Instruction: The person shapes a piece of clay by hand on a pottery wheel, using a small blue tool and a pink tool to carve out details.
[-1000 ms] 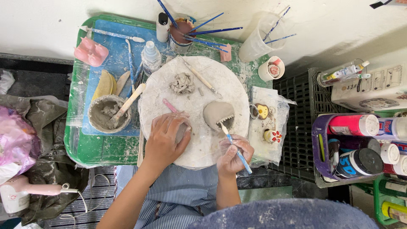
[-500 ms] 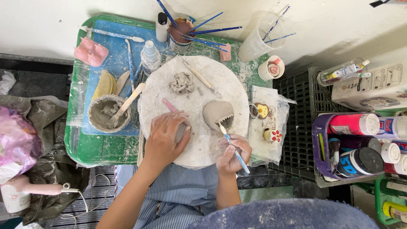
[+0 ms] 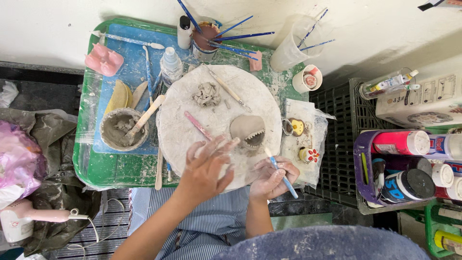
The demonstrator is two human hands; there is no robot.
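We're looking at the grey clay piece [image 3: 248,131], a domed lump with a toothed mouth cut along its lower edge, sitting on the right half of the round clay-smeared board [image 3: 192,103]. Our left hand [image 3: 208,168] hovers flat just left of it, fingers spread and holding nothing, fingertips almost at its flank. Our right hand [image 3: 271,177] is closed around a blue-handled tool [image 3: 280,172], its tip pointing up toward the teeth. To work those teeth cleanly, we judge a light touch is best: steady the dome from the left with the free hand and come in low with the tool tip, so the thin points don't smear. A pink stick [image 3: 197,125] lies just left of the piece, and a crumbled clay lump [image 3: 207,94] sits further up the board. Room is tight on the right, where small painted figures [image 3: 303,142] rest on plastic just past the board's edge. The bowl of slip [image 3: 122,130] and the brush cup [image 3: 206,41] stand well apart on the green tray [image 3: 91,168].
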